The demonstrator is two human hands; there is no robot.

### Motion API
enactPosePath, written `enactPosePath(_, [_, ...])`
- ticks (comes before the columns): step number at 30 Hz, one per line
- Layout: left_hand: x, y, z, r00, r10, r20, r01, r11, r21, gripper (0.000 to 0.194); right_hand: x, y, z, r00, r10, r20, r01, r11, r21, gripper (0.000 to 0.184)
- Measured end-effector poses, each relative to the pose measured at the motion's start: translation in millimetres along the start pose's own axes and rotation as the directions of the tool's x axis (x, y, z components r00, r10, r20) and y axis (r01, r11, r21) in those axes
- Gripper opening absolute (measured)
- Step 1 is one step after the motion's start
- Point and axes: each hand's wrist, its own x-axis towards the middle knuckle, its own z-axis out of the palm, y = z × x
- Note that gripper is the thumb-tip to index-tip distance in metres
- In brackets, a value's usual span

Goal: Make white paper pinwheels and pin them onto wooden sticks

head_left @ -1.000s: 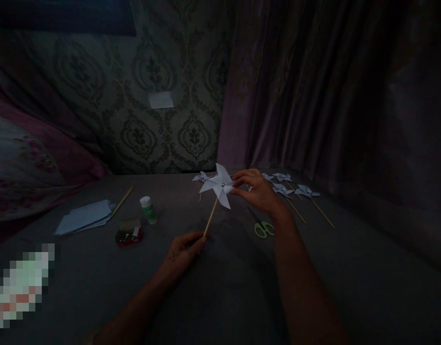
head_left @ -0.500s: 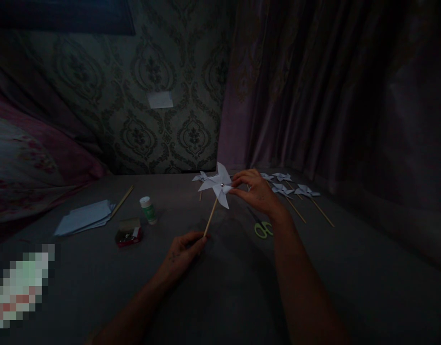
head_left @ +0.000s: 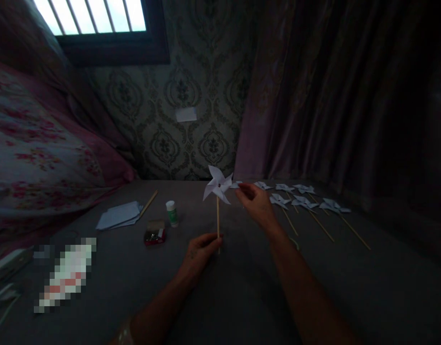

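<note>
My left hand (head_left: 202,250) is closed around the wooden stick of a white paper pinwheel (head_left: 219,184), which stands nearly upright above the table. A small round pin head marks the middle of its blades. My right hand (head_left: 256,205) hovers just right of the blades, apart from them, with its fingers loosely curled and seemingly holding nothing. Behind its fingertips shows part of another white pinwheel (head_left: 236,184). Several more paper pinwheels on sticks (head_left: 303,203) lie to the right. My right forearm mostly hides the green scissors (head_left: 295,243).
Left on the grey table (head_left: 191,311) are a stack of white paper (head_left: 119,215), wooden sticks (head_left: 148,203), a glue stick (head_left: 172,214) and a small red box of metal pins (head_left: 154,235). A blurred-out item (head_left: 67,273) lies nearer. Curtains (head_left: 313,96) hang at the right.
My right hand has let go of a pinwheel blade and sits slightly apart from it. The held pinwheel has gone from tilted to nearly upright. The view has shifted up and left.
</note>
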Motion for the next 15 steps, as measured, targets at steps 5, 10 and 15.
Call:
enactPosePath(5, [2, -2, -1.1, 0.995, 0.088, -0.035, -0.085, 0.992, 0.091, 0.037, -13, -15, 21, 0.987, 0.015, -0.161, -0.012, 1.0, 0.016, 0.032])
enactPosePath(10, [5, -4, -2.4, 0.983, 0.178, -0.036, -0.167, 0.964, 0.209, 0.032, -20, -37, 19, 0.986, -0.056, -0.159, 0.054, 0.998, -0.014, 0.024])
enactPosePath(15, [8, -6, -5.7, 0.95, 0.302, -0.076, -0.259, 0.903, 0.343, 0.025, -19, -50, 13, 0.981, 0.195, -0.016, -0.185, 0.948, 0.26, 0.035])
